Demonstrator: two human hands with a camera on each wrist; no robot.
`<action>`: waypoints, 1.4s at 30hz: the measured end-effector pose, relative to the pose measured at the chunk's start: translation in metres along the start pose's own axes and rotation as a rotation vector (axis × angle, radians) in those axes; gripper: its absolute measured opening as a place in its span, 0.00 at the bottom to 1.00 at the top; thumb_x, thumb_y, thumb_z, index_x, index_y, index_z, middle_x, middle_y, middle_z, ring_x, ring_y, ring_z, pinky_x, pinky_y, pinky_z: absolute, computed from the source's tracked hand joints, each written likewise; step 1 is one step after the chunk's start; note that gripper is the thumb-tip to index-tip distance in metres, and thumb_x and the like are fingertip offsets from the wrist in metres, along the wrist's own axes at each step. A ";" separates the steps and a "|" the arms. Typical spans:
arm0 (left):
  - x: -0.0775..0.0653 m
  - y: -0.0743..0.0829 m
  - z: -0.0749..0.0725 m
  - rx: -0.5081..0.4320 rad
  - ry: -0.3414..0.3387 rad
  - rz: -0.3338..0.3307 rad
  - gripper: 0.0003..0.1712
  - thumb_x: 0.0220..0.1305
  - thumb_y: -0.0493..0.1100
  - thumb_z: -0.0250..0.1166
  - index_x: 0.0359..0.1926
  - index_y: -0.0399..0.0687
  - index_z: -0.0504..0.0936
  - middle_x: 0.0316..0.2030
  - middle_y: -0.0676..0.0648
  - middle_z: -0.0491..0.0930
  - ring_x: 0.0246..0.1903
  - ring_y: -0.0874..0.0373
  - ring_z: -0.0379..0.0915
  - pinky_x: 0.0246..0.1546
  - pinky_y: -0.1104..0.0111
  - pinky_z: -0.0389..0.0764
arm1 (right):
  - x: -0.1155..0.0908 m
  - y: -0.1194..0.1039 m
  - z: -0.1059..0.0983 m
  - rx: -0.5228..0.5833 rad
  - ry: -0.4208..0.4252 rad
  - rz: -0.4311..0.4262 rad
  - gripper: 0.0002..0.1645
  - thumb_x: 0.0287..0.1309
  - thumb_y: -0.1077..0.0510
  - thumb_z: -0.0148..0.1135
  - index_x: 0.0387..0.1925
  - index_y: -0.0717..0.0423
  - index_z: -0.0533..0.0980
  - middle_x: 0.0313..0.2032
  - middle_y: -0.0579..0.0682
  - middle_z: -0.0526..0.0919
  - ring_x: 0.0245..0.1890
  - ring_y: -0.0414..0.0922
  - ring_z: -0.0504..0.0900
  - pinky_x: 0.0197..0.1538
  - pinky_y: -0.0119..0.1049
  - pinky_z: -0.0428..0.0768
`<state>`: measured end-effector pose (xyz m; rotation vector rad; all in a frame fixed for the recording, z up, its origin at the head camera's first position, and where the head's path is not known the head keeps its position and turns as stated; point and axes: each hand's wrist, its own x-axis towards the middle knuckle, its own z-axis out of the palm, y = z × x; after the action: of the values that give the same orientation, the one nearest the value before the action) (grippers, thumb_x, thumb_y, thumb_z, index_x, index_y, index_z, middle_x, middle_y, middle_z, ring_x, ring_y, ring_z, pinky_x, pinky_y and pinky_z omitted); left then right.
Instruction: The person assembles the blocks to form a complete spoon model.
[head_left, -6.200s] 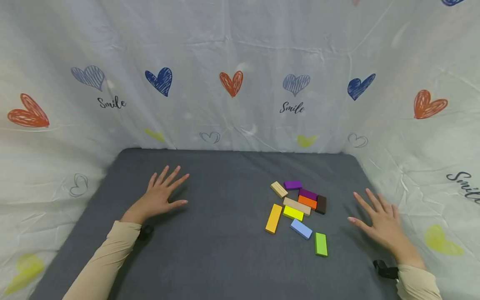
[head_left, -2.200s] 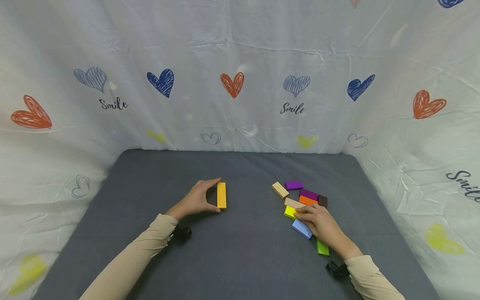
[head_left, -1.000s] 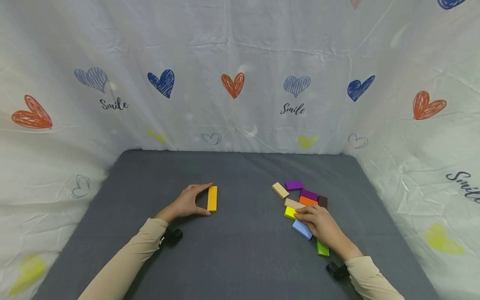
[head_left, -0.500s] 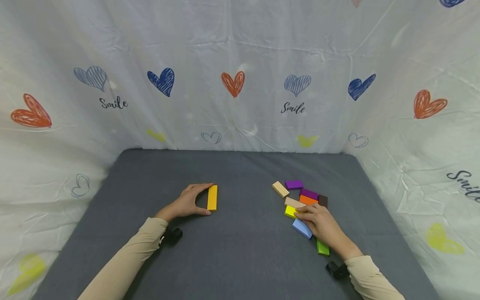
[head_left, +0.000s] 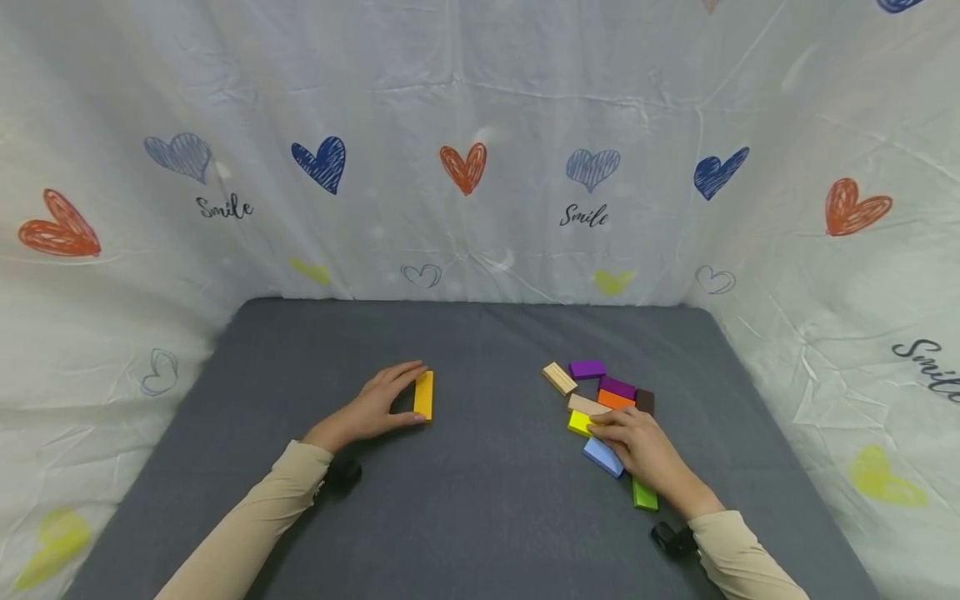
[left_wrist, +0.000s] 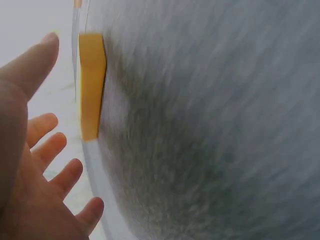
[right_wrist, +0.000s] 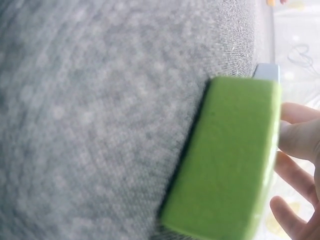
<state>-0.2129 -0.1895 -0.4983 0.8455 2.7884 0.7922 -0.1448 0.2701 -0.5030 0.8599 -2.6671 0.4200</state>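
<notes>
On the grey cloth left of centre a yellow-orange wooden block (head_left: 423, 396) stands on a narrow side. My left hand (head_left: 367, 410) is around its near side, thumb and fingers spread; the left wrist view shows the thumb (left_wrist: 42, 57) apart from the block. At the right, my right hand (head_left: 637, 442) reaches into the loose blocks. Its thumb and forefinger pinch the right end of a bright yellow block (head_left: 579, 422), which they partly hide. A light blue block (head_left: 602, 457) lies below those fingers, and a green block (head_left: 645, 495) lies under the wrist.
Around the yellow block lie a beige block (head_left: 587, 405), an orange one (head_left: 617, 400), a dark brown one (head_left: 645, 402), two purple blocks (head_left: 587, 369) and a striped wooden block (head_left: 559, 378). A printed curtain (head_left: 510, 233) hangs behind the cloth-covered table (head_left: 480, 500).
The yellow-orange block was carried from the pile to the left and set standing. My left fingers have now loosened from it. My right hand came to the yellow block and has stayed there.
</notes>
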 end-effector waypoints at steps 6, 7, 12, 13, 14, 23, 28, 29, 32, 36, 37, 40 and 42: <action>-0.015 0.014 0.006 0.132 -0.037 0.053 0.46 0.65 0.59 0.64 0.76 0.47 0.58 0.76 0.41 0.55 0.76 0.39 0.51 0.70 0.38 0.57 | 0.001 0.000 -0.001 -0.002 -0.003 -0.007 0.18 0.50 0.64 0.72 0.46 0.51 0.87 0.48 0.47 0.88 0.45 0.47 0.80 0.49 0.47 0.78; -0.017 0.015 0.007 0.145 -0.040 0.055 0.45 0.65 0.59 0.64 0.76 0.47 0.58 0.76 0.41 0.55 0.76 0.40 0.50 0.71 0.39 0.57 | 0.002 0.000 -0.001 -0.004 -0.001 -0.008 0.18 0.50 0.65 0.72 0.46 0.51 0.87 0.47 0.48 0.88 0.45 0.47 0.80 0.49 0.47 0.77; -0.020 0.020 0.010 0.166 -0.027 0.059 0.43 0.66 0.58 0.64 0.75 0.46 0.61 0.76 0.43 0.56 0.75 0.44 0.54 0.72 0.42 0.57 | 0.002 0.001 -0.001 -0.004 -0.003 -0.005 0.19 0.50 0.65 0.72 0.46 0.51 0.87 0.48 0.47 0.88 0.45 0.47 0.80 0.48 0.47 0.77; -0.020 0.021 0.011 0.174 -0.020 0.061 0.42 0.66 0.57 0.64 0.75 0.46 0.62 0.76 0.43 0.57 0.75 0.45 0.55 0.72 0.42 0.57 | 0.002 0.001 -0.001 -0.005 -0.005 -0.003 0.19 0.51 0.65 0.72 0.46 0.51 0.87 0.48 0.47 0.87 0.45 0.46 0.80 0.48 0.47 0.77; -0.020 0.021 0.011 0.183 -0.014 0.062 0.41 0.66 0.57 0.64 0.74 0.46 0.63 0.75 0.43 0.59 0.74 0.45 0.57 0.72 0.43 0.58 | 0.002 0.001 -0.001 -0.003 -0.007 -0.001 0.19 0.51 0.65 0.72 0.46 0.51 0.87 0.48 0.47 0.87 0.46 0.46 0.80 0.48 0.47 0.77; -0.016 0.026 0.010 0.266 0.066 0.076 0.33 0.66 0.54 0.65 0.68 0.45 0.73 0.67 0.43 0.71 0.66 0.45 0.69 0.68 0.47 0.67 | 0.005 0.002 0.002 0.038 -0.001 0.043 0.19 0.48 0.63 0.75 0.45 0.51 0.87 0.47 0.48 0.87 0.46 0.48 0.80 0.48 0.50 0.78; -0.015 0.026 0.011 0.276 0.085 0.079 0.31 0.65 0.52 0.66 0.66 0.45 0.75 0.65 0.44 0.73 0.64 0.46 0.71 0.66 0.49 0.71 | 0.005 0.002 0.002 0.087 -0.022 0.141 0.20 0.47 0.64 0.76 0.46 0.52 0.86 0.47 0.50 0.85 0.48 0.50 0.79 0.50 0.52 0.80; -0.015 0.026 0.012 0.276 0.087 0.079 0.31 0.65 0.52 0.66 0.66 0.45 0.75 0.65 0.44 0.74 0.64 0.46 0.72 0.66 0.49 0.71 | 0.005 0.002 0.003 0.090 -0.031 0.165 0.21 0.47 0.63 0.76 0.46 0.52 0.86 0.46 0.50 0.84 0.48 0.49 0.79 0.51 0.51 0.80; -0.015 0.025 0.014 0.272 0.097 0.084 0.31 0.65 0.51 0.67 0.66 0.46 0.75 0.65 0.44 0.74 0.64 0.46 0.72 0.65 0.50 0.73 | 0.005 0.001 0.002 0.091 -0.049 0.225 0.21 0.47 0.61 0.77 0.47 0.53 0.85 0.44 0.50 0.83 0.47 0.48 0.78 0.50 0.49 0.80; -0.016 0.025 0.015 0.272 0.107 0.091 0.31 0.64 0.50 0.68 0.66 0.45 0.75 0.65 0.44 0.74 0.63 0.46 0.73 0.64 0.50 0.74 | 0.005 0.001 0.001 0.086 -0.073 0.283 0.20 0.48 0.57 0.77 0.46 0.53 0.84 0.43 0.49 0.82 0.45 0.46 0.77 0.47 0.47 0.80; -0.016 0.025 0.016 0.272 0.110 0.095 0.31 0.64 0.50 0.68 0.66 0.45 0.75 0.65 0.44 0.74 0.63 0.45 0.73 0.64 0.50 0.74 | 0.006 0.001 0.001 0.084 -0.078 0.293 0.20 0.48 0.57 0.77 0.45 0.54 0.84 0.42 0.49 0.82 0.44 0.46 0.76 0.47 0.46 0.80; -0.017 0.026 0.016 0.271 0.119 0.099 0.31 0.63 0.49 0.69 0.65 0.45 0.76 0.65 0.43 0.74 0.63 0.45 0.73 0.63 0.50 0.74 | 0.006 0.000 0.001 0.078 -0.095 0.323 0.20 0.47 0.54 0.78 0.44 0.54 0.84 0.41 0.48 0.82 0.43 0.45 0.75 0.46 0.45 0.79; -0.017 0.026 0.017 0.271 0.124 0.105 0.31 0.63 0.48 0.69 0.65 0.44 0.76 0.64 0.43 0.74 0.62 0.44 0.73 0.62 0.49 0.75 | 0.006 0.000 0.001 0.076 -0.105 0.332 0.21 0.46 0.53 0.78 0.43 0.53 0.84 0.40 0.47 0.82 0.41 0.44 0.74 0.44 0.43 0.78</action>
<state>-0.1821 -0.1729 -0.5003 1.0245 3.0304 0.5019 -0.1499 0.2667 -0.5011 0.4671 -2.9163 0.5700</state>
